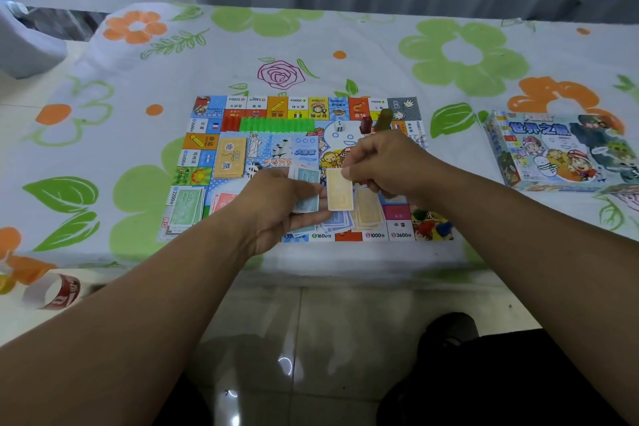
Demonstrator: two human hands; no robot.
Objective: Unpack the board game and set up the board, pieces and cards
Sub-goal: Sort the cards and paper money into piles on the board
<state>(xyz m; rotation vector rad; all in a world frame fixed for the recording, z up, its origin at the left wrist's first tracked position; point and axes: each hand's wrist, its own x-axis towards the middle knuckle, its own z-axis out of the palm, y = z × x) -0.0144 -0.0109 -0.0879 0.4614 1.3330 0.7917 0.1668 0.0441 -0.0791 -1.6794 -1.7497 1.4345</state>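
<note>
Your right hand [383,166] pinches the top edge of a single yellow banknote [340,190] between thumb and forefinger, the other fingers loosely curled. The note hangs over the near half of the game board [377,235]. Your left hand [276,207] grips a small fan of notes [306,192] with a teal one on top, its thumb across their face, just beside the yellow note.

Setup looks well advanced. The board lies flat and unfolded on the table. Sorted money piles sit along its near edge: a green pile [185,207] at the left, a pink pile [223,201] partly hidden by your left forearm, then a blue pile [335,221] and a yellow pile [366,214] just under your hands. A yellow card deck [231,157] lies left of centre, with a pale blue deck [306,149] beside it. Along the far side stand a row of green houses [276,124], some red houses [231,121], a white die [340,126] and two upright tokens [366,124].

What seems left is dealing out the notes in your left hand. The yellow one probably belongs on the yellow pile, and nothing lies between it and that pile.

Further out, the game box [560,152] rests to your right on the floral tablecloth [345,38], well apart from the board. A loose red-and-white paper band [52,290] curls at the near left table edge. Pale curtains hang behind the table.
</note>
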